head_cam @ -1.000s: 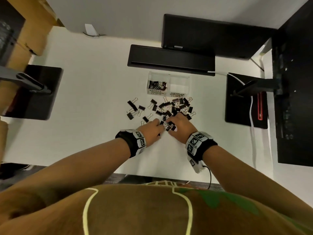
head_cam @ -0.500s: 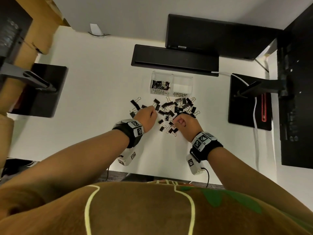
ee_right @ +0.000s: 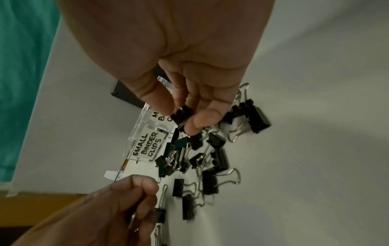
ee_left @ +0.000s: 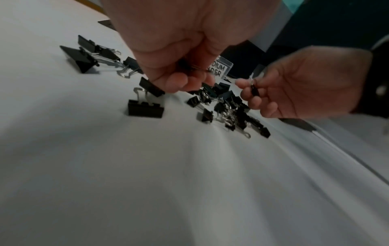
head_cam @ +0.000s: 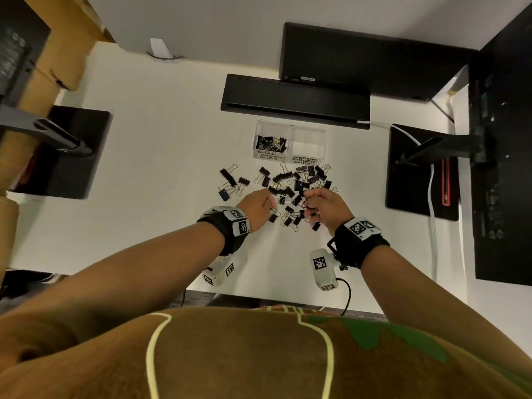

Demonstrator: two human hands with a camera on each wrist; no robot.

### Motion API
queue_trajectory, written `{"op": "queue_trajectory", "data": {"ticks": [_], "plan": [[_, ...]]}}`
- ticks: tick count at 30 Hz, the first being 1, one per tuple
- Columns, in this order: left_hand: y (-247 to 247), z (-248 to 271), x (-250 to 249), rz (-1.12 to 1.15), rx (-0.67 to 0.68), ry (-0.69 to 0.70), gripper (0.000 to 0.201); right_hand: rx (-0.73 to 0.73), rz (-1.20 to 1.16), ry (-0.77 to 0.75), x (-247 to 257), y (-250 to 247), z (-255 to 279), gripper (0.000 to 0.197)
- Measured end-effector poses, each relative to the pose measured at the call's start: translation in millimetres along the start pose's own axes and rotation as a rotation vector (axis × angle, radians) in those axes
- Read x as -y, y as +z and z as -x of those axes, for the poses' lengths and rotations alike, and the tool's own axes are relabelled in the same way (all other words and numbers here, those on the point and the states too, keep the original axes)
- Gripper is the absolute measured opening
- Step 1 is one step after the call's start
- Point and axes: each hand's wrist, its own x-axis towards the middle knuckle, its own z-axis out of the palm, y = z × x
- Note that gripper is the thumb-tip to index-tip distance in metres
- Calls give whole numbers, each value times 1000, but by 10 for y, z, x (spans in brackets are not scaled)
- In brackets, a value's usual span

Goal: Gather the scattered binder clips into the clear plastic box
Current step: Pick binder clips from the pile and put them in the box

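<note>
Many black binder clips (head_cam: 288, 184) lie scattered on the white table in front of the clear plastic box (head_cam: 308, 139). Its left compartment, labelled SMALL BINDER CLIPS (ee_right: 147, 146), holds several clips; the right one is labelled MEDIUM. My left hand (head_cam: 267, 201) hovers over the pile's near left side, fingers curled round a small clip (ee_right: 161, 214) by its wire handles. My right hand (head_cam: 309, 203) is over the near right side and pinches a small black clip (ee_right: 182, 114) between thumb and fingers. The two hands are a short way apart.
A black bar (head_cam: 293, 102) and a dark monitor (head_cam: 359, 61) stand behind the box. Black monitor-stand bases sit at left (head_cam: 57, 151) and right (head_cam: 420, 171), with a white cable (head_cam: 431, 197) at the right one. Cardboard boxes (head_cam: 43, 67) rise at far left.
Both hands were together low on the pile's near edge; they have lifted, moved forward toward the box and spread apart, each now holding a clip.
</note>
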Motion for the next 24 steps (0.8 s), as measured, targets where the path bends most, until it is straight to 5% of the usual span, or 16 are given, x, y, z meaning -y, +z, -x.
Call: {"op": "queue_trajectory", "data": {"ticks": [3,7,14,24], "plan": [[35,2,44,-171,39,121,21,21,184,-24,-39,17,34,3],[93,1,156,-416,106,221,20,-15,727,-251,-171,44,64,12],[105,-47,228,-541,142,221,25,-20,961,-303,-276,118,52,16],[-473,-434,-314,-238,-243,223,13,16,988,-379,-300,297,109,15]]}}
